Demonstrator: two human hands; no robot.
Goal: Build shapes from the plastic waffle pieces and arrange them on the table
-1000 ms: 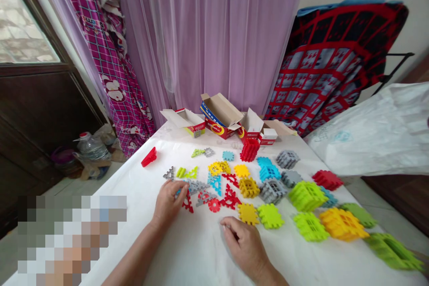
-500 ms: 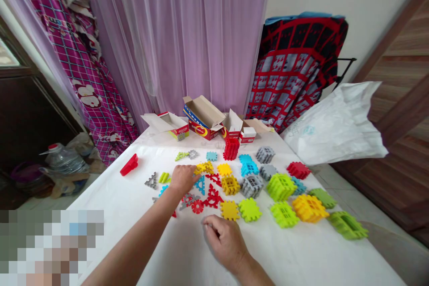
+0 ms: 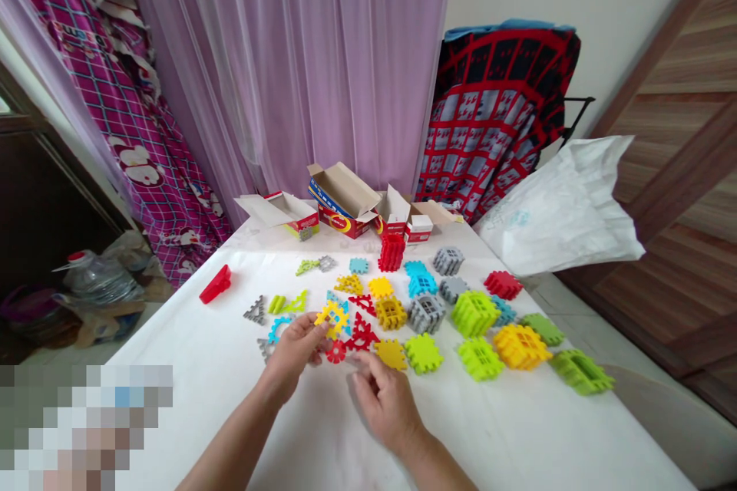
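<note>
My left hand (image 3: pixel 298 347) pinches a yellow notched building piece (image 3: pixel 332 319) with openings in it, lifted above the loose pieces. My right hand (image 3: pixel 387 401) rests over the white tablecloth with thumb and index finger apart and nothing in it. Just past its fingertips lie a red round piece (image 3: pixel 335 353) and a red triangle piece (image 3: pixel 362 333). Right of these sit a flat yellow square piece (image 3: pixel 391 354) and a lime square piece (image 3: pixel 424 354). A blue round piece (image 3: pixel 279 329) lies left of the held piece, partly hidden by my left hand.
Stacks of notched squares, including a lime stack (image 3: pixel 473 313) and a yellow stack (image 3: pixel 521 346), stand on the right of the table. Open cardboard boxes (image 3: pixel 345 192) line the far edge. A white bag (image 3: pixel 567 211) is beyond the right edge. A red piece (image 3: pixel 215 285) lies far left.
My left hand has drawn back from the far yellow pieces and now holds a yellow piece. My right hand's fingers have stretched out a little toward it. The view has shifted slightly.
</note>
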